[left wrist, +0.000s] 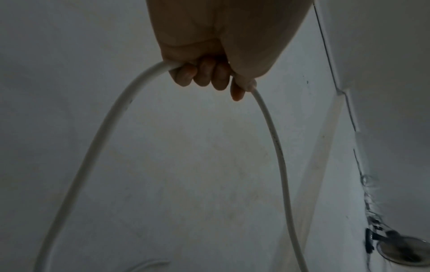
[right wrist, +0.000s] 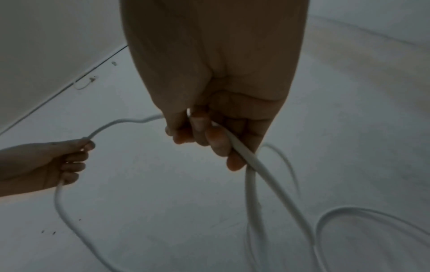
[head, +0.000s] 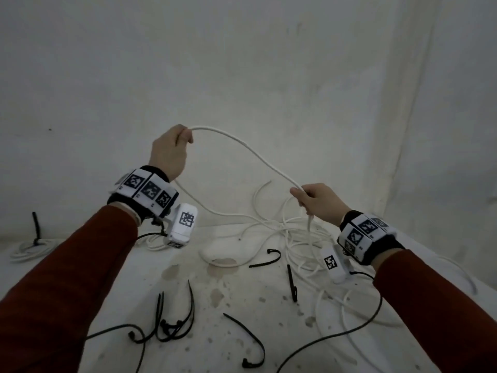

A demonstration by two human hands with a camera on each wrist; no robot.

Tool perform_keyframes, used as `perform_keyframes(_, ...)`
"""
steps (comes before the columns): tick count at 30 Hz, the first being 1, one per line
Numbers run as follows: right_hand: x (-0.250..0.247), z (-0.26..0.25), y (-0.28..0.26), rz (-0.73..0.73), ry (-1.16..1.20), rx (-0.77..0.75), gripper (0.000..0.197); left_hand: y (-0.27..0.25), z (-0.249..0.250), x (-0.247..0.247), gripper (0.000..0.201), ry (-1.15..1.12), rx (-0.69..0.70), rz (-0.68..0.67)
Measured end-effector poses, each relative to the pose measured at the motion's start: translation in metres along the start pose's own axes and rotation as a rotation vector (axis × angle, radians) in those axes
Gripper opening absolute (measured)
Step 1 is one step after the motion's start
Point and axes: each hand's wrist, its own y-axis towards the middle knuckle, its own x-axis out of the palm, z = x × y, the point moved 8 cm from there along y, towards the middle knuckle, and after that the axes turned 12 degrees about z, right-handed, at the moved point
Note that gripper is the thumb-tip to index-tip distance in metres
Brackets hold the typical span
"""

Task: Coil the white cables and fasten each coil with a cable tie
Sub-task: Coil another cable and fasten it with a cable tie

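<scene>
A white cable (head: 250, 150) arches through the air between both hands. My left hand (head: 172, 149) is raised and grips it in a fist; from there the cable (left wrist: 102, 132) drops in a loop toward the table. My right hand (head: 316, 199), lower and to the right, grips the same cable (right wrist: 251, 158) near its end, which hangs below the fist. More white cable lies tangled (head: 290, 232) on the table beneath the right hand. Several black cable ties (head: 174, 319) lie loose at the front of the table.
A finished white coil (head: 32, 249) with a black tie standing up lies at the far left. Another black tie (head: 265, 261) and one (head: 291, 284) lie mid-table. The stained white table (head: 228, 332) meets a white wall (head: 242, 76) behind. Thin black sensor wires trail from both wrists.
</scene>
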Motion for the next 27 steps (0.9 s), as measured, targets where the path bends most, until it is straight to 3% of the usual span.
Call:
perform_keyframes(6, -0.018, -0.001, 0.001, 0.026, -0.176, 0.079, 0.064, 0.002, -0.035, -0.026, 0.027, 0.097, -0.111, 0.043)
perform_keyframes(10, -0.023, -0.035, 0.008, 0.038, 0.165, 0.021, 0.042, -0.013, -0.062, -0.023, 0.026, 0.177, -0.271, -0.088)
perform_keyframes(13, -0.028, -0.072, 0.012, 0.039, 0.396, -0.007, 0.033, -0.025, -0.063, -0.012, 0.022, 0.169, -0.274, -0.230)
perform_keyframes(16, -0.024, -0.113, 0.019, 0.017, 0.414, -0.116, 0.030, -0.029, -0.037, -0.006, 0.020, 0.129, -0.183, -0.297)
perform_keyframes(21, -0.003, -0.176, 0.024, 0.031, 0.169, -0.344, 0.022, -0.020, 0.048, -0.014, 0.024, 0.014, 0.105, -0.216)
perform_keyframes(24, 0.006, -0.200, 0.021, 0.028, 0.169, -0.400, 0.023, -0.016, 0.088, -0.023, 0.022, 0.010, 0.303, -0.145)
perform_keyframes(27, 0.006, -0.204, 0.022, 0.037, 0.194, -0.432, 0.021, -0.006, 0.099, -0.036, 0.020, 0.040, 0.399, -0.075)
